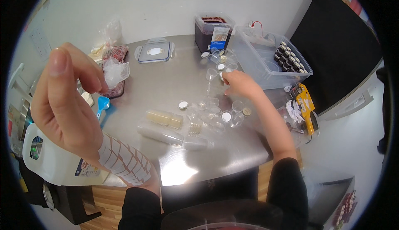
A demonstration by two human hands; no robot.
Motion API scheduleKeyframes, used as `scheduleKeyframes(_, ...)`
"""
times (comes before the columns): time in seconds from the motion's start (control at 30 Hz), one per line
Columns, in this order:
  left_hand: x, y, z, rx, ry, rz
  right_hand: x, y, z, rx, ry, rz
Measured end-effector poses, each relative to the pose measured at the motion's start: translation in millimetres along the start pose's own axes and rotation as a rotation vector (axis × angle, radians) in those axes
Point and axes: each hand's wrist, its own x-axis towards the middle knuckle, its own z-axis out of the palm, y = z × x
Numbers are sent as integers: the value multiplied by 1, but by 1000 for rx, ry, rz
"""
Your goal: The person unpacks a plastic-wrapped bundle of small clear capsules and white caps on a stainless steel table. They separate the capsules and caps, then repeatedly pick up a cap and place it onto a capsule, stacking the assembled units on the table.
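My left hand (66, 101) is raised close to the view, its fingers half curled with a gap to the thumb and nothing visible between them. Rows of white stickers (124, 157) cover that wrist and forearm. On the steel table, my right hand (240, 84) reaches among small clear plastic cups and lids. Its bent fingertips touch a round white-labelled lid (222, 76), while the thumb stays apart. Other pieces lie nearby, including a labelled lid (226, 116) and a loose clear cup (237, 106). Stacked clear cups (160, 134) lie on their sides beside stacked lids (164, 118).
A tub of dark red filling (208, 35) stands at the back beside a clear bin (270, 78) holding black jars (286, 59). At right lies a yellow tool (306, 107). Leftward are a clear box lid (154, 52), bagged food (114, 74), a blue scoop (103, 103) and a white jug (45, 163).
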Motion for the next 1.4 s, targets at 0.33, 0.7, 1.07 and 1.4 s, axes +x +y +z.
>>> scheduleKeyframes(0.33, 0, -1, 0, 10, 19, 0, 2, -26, -4, 164, -212, -88)
scheduleKeyframes(0.7, 0, -4, -6, -4, -19, 4, 13, 3, -9, 159, -186, 65)
scheduleKeyframes(1.07, 1, -13, -12, -5, -119, 86, -37, 4, -21, 159, -224, -31)
scheduleKeyframes(1.4, 2, -15, -15, 10, -139, 123, -20, 41, 10, 46, 64, 153)
